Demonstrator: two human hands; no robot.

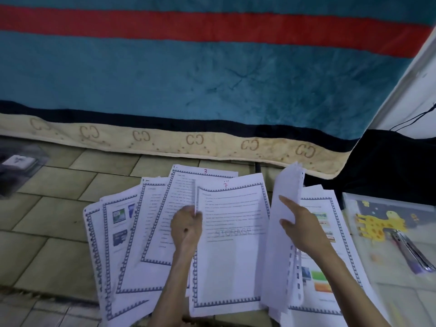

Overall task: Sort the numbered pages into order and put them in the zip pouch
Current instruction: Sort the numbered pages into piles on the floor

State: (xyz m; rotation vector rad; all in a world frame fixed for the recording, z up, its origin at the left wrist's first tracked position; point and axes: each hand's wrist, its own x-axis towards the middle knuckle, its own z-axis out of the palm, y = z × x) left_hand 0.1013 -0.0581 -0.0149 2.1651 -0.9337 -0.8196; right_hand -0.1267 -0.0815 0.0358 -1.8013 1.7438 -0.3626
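Lying on a tiled floor [54, 208] below a teal blanket [188, 79], pages [132, 232] fan out; left hand [186, 226] pinches page 7 [233, 244], right hand [299, 225] grips a raised sheet [280, 232]; pouch [389, 232] at 3 o'clock.

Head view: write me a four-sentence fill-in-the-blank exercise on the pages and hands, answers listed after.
1. The page pinched by the left hand has the red number ____ handwritten at its top.
2. The page farthest from the person shows the number ____.
3. The right hand holds a sheet turned up on ____.
4. The zip pouch at the right shows a yellow ____.

Answers: 7; 3; edge; giraffe
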